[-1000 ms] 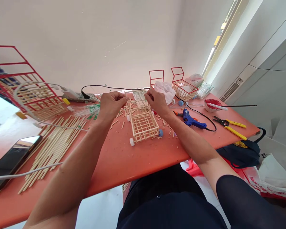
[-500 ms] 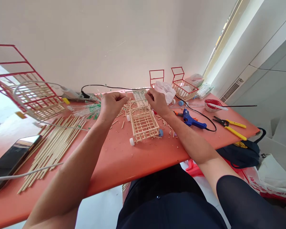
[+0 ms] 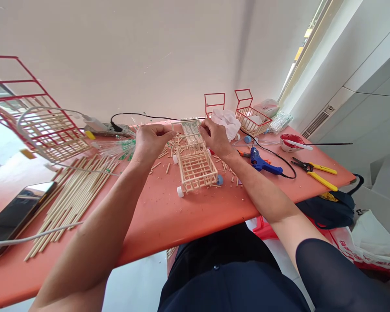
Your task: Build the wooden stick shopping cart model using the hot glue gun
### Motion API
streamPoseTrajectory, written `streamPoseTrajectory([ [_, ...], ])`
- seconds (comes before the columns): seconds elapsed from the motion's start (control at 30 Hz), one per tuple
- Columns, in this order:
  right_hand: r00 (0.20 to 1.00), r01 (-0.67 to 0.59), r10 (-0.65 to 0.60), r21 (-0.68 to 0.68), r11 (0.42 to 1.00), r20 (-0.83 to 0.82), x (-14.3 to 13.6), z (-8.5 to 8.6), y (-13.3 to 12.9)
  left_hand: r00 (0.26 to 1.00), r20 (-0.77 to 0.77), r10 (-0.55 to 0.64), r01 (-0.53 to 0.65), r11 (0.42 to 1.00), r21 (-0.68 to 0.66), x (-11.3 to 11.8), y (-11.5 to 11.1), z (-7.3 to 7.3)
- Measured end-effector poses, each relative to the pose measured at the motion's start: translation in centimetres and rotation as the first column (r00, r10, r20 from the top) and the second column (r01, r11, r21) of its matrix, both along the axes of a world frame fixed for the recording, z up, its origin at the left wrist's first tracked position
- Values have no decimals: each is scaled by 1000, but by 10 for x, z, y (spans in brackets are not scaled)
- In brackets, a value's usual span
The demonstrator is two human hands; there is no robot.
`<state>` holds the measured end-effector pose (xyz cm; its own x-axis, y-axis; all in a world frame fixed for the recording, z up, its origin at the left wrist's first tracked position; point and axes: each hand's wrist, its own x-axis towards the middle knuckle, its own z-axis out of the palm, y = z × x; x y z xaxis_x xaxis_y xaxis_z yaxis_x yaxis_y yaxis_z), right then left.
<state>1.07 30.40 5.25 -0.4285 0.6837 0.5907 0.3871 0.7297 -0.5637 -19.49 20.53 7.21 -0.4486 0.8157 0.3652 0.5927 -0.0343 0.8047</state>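
A small cart of pale wooden sticks (image 3: 198,169) stands mid-table, with white and blue caps for wheels. At its far left corner my left hand (image 3: 153,139) is closed, thumb and fingertips pinched at the end of the cart's stick frame. My right hand (image 3: 215,138) is closed too, its fingertips at the far right corner of the same frame. What lies between the fingertips is mostly hidden. Clear glue sticks (image 3: 191,126) lie just beyond the cart, and short cut sticks (image 3: 167,168) are scattered around it.
Long sticks (image 3: 73,195) and a phone (image 3: 17,212) lie left, below a large red-framed cart (image 3: 45,125). To the right are a blue glue gun (image 3: 264,165), yellow-handled pliers (image 3: 321,175), a red paint bowl (image 3: 289,145) and a small red-framed cart (image 3: 253,120).
The camera view has shifted slightly. Both hands keep the same pinched pose at the cart's far end.
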Motion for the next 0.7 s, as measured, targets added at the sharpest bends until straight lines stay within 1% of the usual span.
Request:
streamPoseTrajectory([
  [0.17, 999, 17, -17, -2, 1000, 31, 0, 2, 0, 999, 35, -42, 43, 999, -32, 2, -2, 2],
  [0.37, 998, 37, -38, 1, 999, 53, 1, 3, -1, 998, 62, -8, 9, 1000, -18, 6, -3, 2],
  [0.6, 998, 39, -39, 4, 999, 56, 0, 5, -1, 997, 79, 10, -8, 1000, -17, 9, -7, 0],
  [0.7, 998, 45, -44, -15, 999, 43, 0, 5, -2, 995, 96, 3, -2, 1000, -15, 8, -7, 0],
])
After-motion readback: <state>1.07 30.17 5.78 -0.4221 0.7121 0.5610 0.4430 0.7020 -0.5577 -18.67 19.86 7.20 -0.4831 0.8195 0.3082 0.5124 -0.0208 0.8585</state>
